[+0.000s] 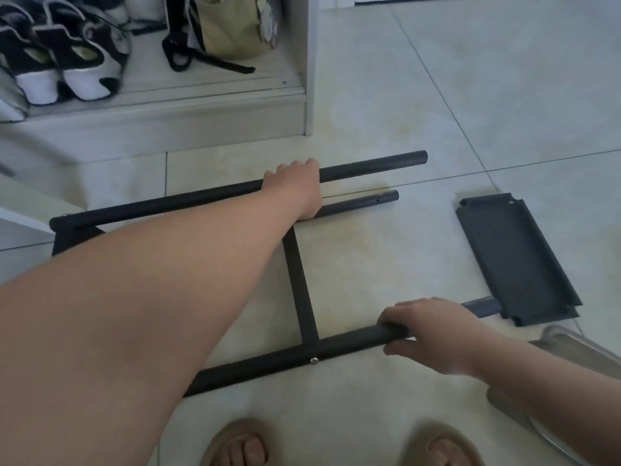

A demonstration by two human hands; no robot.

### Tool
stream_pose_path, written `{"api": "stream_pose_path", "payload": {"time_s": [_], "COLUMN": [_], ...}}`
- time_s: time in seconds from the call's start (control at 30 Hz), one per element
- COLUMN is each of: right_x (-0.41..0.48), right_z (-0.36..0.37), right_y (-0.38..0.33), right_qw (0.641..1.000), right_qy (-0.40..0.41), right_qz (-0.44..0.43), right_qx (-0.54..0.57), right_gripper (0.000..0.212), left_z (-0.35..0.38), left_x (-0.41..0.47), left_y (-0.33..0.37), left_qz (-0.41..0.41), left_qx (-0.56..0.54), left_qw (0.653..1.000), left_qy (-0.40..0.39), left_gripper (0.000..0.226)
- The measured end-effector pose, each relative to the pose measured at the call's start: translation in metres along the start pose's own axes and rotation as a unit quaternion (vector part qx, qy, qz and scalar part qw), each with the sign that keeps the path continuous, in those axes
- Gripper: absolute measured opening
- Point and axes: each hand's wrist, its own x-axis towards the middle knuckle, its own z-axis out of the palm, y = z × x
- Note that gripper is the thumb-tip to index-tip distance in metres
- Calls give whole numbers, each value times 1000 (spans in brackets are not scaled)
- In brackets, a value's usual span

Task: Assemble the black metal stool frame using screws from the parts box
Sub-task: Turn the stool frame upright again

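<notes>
Both hands are holding the black stool frame (pixel 235 373): the left hand (pixel 295 191) is curling its fingers over the far tube (pixel 373 165), and the right hand (pixel 433 334) is wrapping round the near tube (pixel 336 347). The frame is lying flat on the tiled floor (pixel 504 95), partly built, with a screw (pixel 314 360) already sitting where the crossbar (pixel 300 284) meets the near tube. By the look of it, the person is positioning the frame for its next part, probably the loose black panel (pixel 514 257) lying at the near tube's right end. That would be calling for lining up holes and fetching screws. A shiny metal container (pixel 571 344) is lying by the right forearm, contents unseen. Shoes (pixel 67 62) and a bag (pixel 235 28) are sitting in a low cabinet (pixel 311 62) beyond.
</notes>
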Motion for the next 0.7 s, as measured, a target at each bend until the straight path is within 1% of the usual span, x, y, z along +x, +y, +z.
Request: {"api": "stream_pose_path", "payload": {"time_s": [0.07,0.13,0.23,0.3,0.4,0.57,0.63,0.7], "right_x": [1,1,-5,-13,-29,-74,-92,-108], "right_z": [6,9,3,-14,-49,-97,-109,-119], "right_y": [7,12,11,7,-3,-33,-46,-57], "right_qw": [1000,999,999,998,993,968,951,926], "right_qy": [25,43,51,60,108,216,269,336], "right_qz": [-16,-21,-14,-14,-11,17,28,38], "right_qx": [9,11,10,-2,-45,-125,-150,-171], "right_gripper": [29,33,38,40,41,35,32,31], "left_z": [7,12,5,-15,-61,-138,-159,-176], "left_x": [16,24,17,5,-26,-102,-132,-162], "left_y": [-3,-6,-9,-13,-20,-27,-30,-32], "left_qz": [-3,2,20,23,9,-34,-60,-87], "left_qx": [-1,-26,-60,-80,-122,-218,-254,-290], "left_qw": [1000,999,996,992,979,933,911,884], "left_qy": [7,26,63,100,163,284,320,356], "left_gripper": [48,42,39,41,40,37,32,26]}}
